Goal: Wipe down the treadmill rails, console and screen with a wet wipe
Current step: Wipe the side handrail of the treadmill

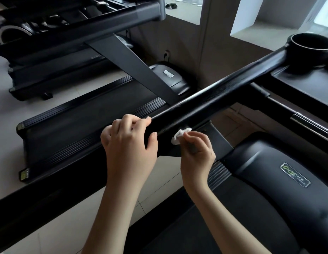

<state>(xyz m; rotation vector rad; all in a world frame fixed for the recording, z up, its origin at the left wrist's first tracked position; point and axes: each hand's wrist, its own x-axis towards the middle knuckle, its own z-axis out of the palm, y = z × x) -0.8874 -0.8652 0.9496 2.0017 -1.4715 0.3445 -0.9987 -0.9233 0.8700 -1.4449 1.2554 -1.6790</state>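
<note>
A black treadmill side rail (223,85) runs diagonally from lower left to the console at upper right. My left hand (128,143) grips the rail from above, fingers over its far edge and thumb on its near side. A crumpled white wet wipe (178,136) is pinched in my right hand (196,154) and pressed against the underside of the rail, beside the slanted upright post (218,138). The console tray (306,87) with a round black cup holder (309,44) sits at the upper right. No screen is in view.
Below the rail lies this treadmill's motor cover (280,173) with a green logo badge. A second treadmill (82,118) stands to the left on the pale tiled floor, its own rail (86,28) crossing the top. A beige wall and window sill are behind.
</note>
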